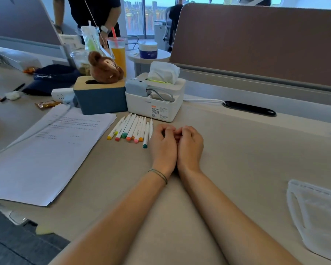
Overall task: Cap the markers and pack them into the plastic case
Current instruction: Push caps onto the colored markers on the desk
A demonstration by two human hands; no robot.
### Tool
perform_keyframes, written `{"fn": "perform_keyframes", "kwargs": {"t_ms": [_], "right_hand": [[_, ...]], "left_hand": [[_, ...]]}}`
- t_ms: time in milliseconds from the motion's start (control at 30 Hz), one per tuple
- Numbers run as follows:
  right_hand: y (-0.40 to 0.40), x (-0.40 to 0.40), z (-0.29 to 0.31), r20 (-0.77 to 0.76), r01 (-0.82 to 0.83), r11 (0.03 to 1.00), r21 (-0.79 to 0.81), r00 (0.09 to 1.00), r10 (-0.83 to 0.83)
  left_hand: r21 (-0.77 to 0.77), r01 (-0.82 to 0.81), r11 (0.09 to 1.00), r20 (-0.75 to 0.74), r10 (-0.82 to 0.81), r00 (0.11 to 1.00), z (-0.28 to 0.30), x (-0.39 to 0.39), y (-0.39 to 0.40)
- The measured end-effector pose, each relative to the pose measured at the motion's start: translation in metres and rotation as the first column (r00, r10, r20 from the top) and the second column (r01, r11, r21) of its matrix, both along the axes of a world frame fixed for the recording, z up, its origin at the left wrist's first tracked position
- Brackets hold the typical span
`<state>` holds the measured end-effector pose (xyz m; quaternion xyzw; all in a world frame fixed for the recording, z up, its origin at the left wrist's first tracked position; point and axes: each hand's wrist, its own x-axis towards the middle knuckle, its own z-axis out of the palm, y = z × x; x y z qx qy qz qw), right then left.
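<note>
Several white markers [131, 129] with coloured ends lie side by side on the desk, just in front of the white organiser box. One with a green end [146, 135] lies closest to my hands. My left hand [163, 144] and my right hand [189, 145] rest on the desk to the right of the markers, pressed against each other with fingers curled inward. I see nothing held in either hand. The translucent plastic case [317, 217] lies flat at the desk's right edge, far from both hands.
A stack of printed papers [46, 153] lies at the left. Behind the markers stand a blue tissue box [100, 100] with a plush toy and a white organiser box [157, 106] with tissues. A desk divider [256, 44] runs along the back. A person stands at the far left.
</note>
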<state>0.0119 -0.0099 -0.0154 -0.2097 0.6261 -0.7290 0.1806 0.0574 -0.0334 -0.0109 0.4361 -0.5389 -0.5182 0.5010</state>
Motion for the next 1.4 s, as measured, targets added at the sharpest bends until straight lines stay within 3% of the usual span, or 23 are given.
{"fn": "perform_keyframes", "kwargs": {"t_ms": [133, 400, 667, 833, 1000, 1200, 1400], "right_hand": [[0.0, 0.003, -0.002, 0.001, -0.01, 1.0, 0.001, 1.0, 0.01], [0.01, 0.004, 0.003, -0.086, -0.028, 0.998, 0.059, 0.996, 0.033], [0.055, -0.009, 0.028, -0.391, 0.019, 0.985, 0.17, 0.919, 0.05], [0.142, -0.021, 0.047, -0.627, 0.201, 0.953, 0.225, 0.779, -0.016], [0.244, -0.025, 0.053, -0.765, 0.453, 0.846, 0.28, 0.638, -0.087], [0.377, -0.012, 0.048, -0.822, 0.704, 0.641, 0.307, 0.535, -0.194], [0.514, 0.015, 0.043, -0.816, 0.851, 0.411, 0.326, 0.473, -0.333]], "left_hand": [[-0.005, 0.014, 1.0, -0.009, -0.015, 1.0, -0.001, -0.001, 0.001], [-0.096, 0.071, 0.993, 0.109, -0.061, 0.992, 0.003, 0.005, 0.003], [-0.362, 0.236, 0.902, 0.273, -0.14, 0.952, 0.027, 0.012, 0.025], [-0.519, 0.446, 0.729, 0.38, -0.27, 0.885, 0.042, 0.006, 0.079], [-0.628, 0.633, 0.452, 0.592, -0.249, 0.766, 0.038, -0.008, 0.151], [-0.655, 0.732, 0.185, 0.645, -0.367, 0.67, 0.038, -0.025, 0.268], [-0.62, 0.781, -0.079, 0.687, -0.535, 0.492, 0.034, -0.03, 0.394]]}}
